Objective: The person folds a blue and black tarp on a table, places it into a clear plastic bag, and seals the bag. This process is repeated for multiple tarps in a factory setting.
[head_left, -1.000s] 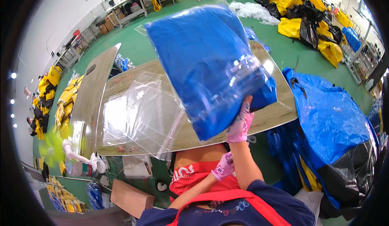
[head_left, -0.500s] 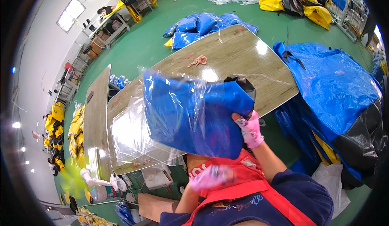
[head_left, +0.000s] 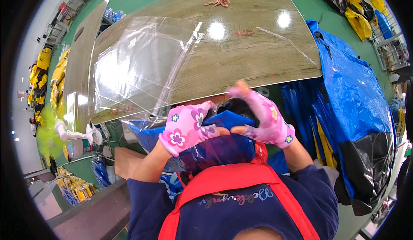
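Note:
A folded blue bundle with a black end (head_left: 232, 147), in a clear plastic bag, is held low against my front, just off the near table edge. My left hand (head_left: 185, 126), in a pink flowered glove with bare fingertips, is closed on its left side, thumb pointing inward. My right hand (head_left: 269, 117), gloved the same way, curves round the black end. Its thumb rests on the blue fabric, and its raised forefinger is smeared by motion. The thumbs nearly meet. Flat clear plastic bags (head_left: 142, 68) lie on the wood-look table (head_left: 241, 59).
Large blue and black sheeting (head_left: 357, 98) hangs at the table's right. A crumpled tan scrap (head_left: 218, 2) lies toward the far edge. At lower left are a white fan (head_left: 73, 132) and a cardboard box (head_left: 127, 162). Yellow goods (head_left: 60, 70) are piled farther left.
The blue bundle has come down from above the table to my body. My left hand has risen from my lap onto it. The view has tilted nearer, uncovering the flat plastic bags.

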Available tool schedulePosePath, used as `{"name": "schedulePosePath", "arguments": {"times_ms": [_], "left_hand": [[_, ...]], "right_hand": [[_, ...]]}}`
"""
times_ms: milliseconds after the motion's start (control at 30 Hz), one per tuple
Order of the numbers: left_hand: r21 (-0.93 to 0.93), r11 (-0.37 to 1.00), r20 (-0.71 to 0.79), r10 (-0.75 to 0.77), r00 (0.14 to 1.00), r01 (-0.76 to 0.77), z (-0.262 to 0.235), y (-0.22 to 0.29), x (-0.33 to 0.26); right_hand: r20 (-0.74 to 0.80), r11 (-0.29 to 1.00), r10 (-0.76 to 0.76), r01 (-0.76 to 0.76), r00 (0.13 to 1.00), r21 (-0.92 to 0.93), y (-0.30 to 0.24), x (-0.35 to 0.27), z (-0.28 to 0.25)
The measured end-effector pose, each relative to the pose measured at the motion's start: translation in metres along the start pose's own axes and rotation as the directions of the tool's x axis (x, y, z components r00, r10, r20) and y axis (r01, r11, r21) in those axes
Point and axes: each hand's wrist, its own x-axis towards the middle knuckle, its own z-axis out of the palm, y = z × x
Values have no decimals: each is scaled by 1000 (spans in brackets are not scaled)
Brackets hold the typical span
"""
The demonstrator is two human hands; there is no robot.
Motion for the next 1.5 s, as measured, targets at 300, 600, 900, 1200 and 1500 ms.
{"name": "schedulePosePath", "arguments": {"times_ms": [300, 600, 900, 1200, 1500], "left_hand": [[-70, 997, 158, 53, 986, -43, 3, -17, 9], [-244, 969, 214, 100, 972, -46, 3, -5, 30], [-224, 972, 236, 119, 964, -66, 9, 0, 40], [-147, 979, 205, 167, 964, -138, 0, 22, 32], [84, 986, -533, 164, 830, -141, -69, 19, -16]], "right_hand": [[-80, 996, 80, -77, 994, 37, 14, -5, 11], [139, 695, 499, -490, 855, 526, 17, -9, 13], [265, 364, 507, -482, 820, 797, 19, -6, 11], [-187, 586, 642, -319, 743, 745, 22, -65, 78], [-134, 506, 597, -242, 791, 828, -1, -82, 46]]}}
